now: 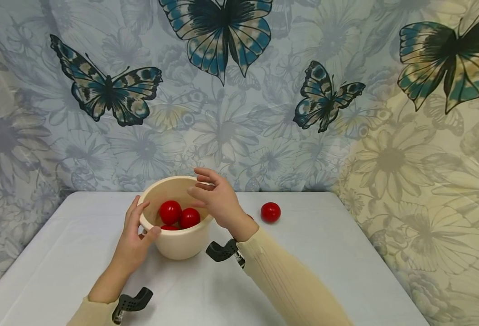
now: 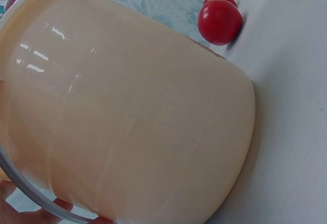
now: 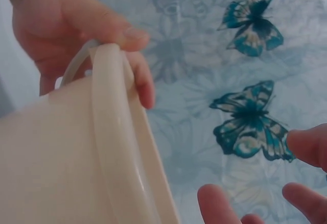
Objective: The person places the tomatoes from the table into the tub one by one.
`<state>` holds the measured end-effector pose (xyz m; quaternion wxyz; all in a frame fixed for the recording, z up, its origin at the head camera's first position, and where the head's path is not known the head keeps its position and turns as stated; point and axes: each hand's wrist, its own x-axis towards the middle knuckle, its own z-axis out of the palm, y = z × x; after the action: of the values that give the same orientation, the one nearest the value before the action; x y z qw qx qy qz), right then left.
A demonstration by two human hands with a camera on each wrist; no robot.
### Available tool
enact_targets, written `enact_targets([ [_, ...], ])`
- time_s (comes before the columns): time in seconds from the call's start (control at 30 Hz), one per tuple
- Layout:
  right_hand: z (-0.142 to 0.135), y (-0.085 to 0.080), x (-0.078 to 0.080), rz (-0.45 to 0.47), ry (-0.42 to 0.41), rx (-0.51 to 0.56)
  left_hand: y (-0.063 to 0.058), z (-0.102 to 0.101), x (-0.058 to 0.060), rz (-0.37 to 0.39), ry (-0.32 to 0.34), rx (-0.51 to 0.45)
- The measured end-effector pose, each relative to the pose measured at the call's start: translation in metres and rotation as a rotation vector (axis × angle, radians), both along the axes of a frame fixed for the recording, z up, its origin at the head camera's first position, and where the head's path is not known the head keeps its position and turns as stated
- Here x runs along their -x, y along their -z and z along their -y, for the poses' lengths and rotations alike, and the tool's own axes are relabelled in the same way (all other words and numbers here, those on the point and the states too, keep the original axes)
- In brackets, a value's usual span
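A cream plastic bucket [image 1: 182, 246] with a grey handle [image 2: 33, 192] stands on the table, its mouth tipped toward the head camera. My left hand [image 1: 132, 244] grips its left rim, thumb at the front. Inside lie glossy red tomatoes, one [image 1: 170, 212] beside another [image 1: 190, 218], and a third mostly hidden behind the front rim. Over the right rim hovers my right hand [image 1: 220, 199], fingers loosely spread and holding nothing. The right wrist view shows its fingertips apart, beside the bucket's rim [image 3: 113, 132].
Right of the bucket, one more red tomato [image 1: 270, 212] rests on the white tablecloth [image 1: 304, 271]. Another sits near it, mostly hidden by my right wrist in the head view. A butterfly-patterned cloth [image 1: 231, 122] hangs right behind the table's back edge.
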<state>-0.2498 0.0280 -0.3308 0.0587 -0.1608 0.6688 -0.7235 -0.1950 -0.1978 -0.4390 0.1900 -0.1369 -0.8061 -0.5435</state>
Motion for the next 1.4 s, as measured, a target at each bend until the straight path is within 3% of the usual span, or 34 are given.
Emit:
enact_targets([
  [0.2, -0.01, 0.003, -0.009, 0.025, -0.003, 0.121, 0.001, 0.0, 0.0, -0.008, 0.001, -0.002],
  [0.5, -0.022, 0.008, -0.021, 0.005, 0.0, 0.179, 0.001, 0.0, 0.001, -0.021, 0.004, 0.001],
  [1.1, -0.042, 0.027, -0.048, -0.009, -0.034, 0.155, 0.002, 0.0, 0.001, -0.028, 0.008, -0.017],
  [1.4, -0.063, 0.041, -0.057, 0.009, -0.025, 0.095, 0.002, 0.0, 0.002, -0.028, 0.011, -0.024],
])
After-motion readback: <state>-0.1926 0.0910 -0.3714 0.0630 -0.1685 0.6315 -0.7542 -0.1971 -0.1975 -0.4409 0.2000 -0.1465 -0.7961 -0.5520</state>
